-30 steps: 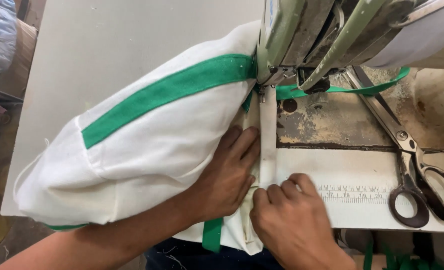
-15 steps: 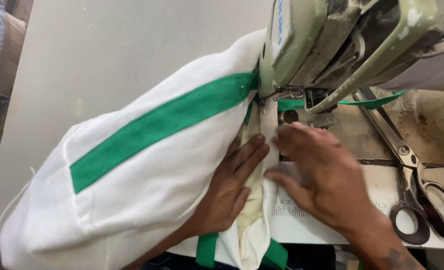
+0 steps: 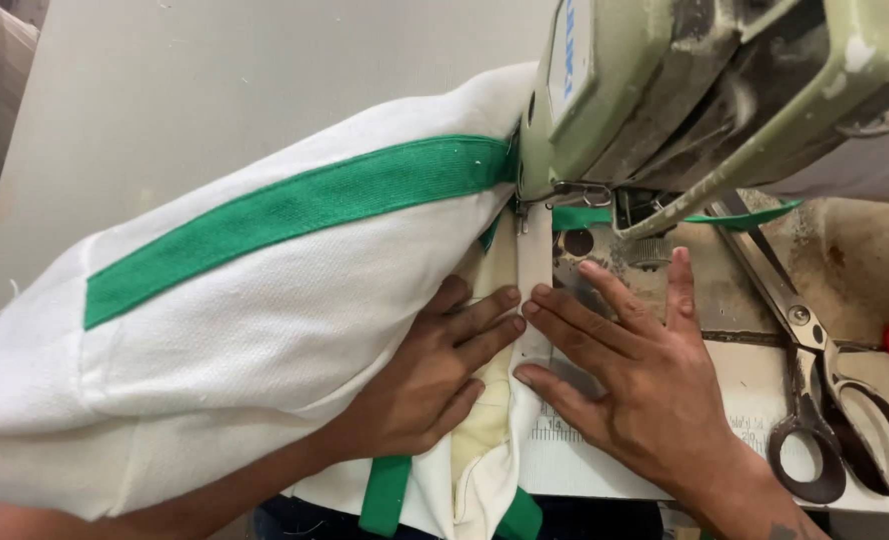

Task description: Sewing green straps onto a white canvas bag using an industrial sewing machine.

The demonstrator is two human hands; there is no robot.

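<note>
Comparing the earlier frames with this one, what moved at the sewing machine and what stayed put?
The right hand went from pinching the white strip near the table edge to lying flat with fingers spread, farther up toward the sewing machine. The white garment with the green band appears fed further forward. The left hand stayed pressed on the garment, and the scissors stayed at the right.

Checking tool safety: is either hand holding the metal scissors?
No, the metal scissors lie untouched beside the right hand.
</note>
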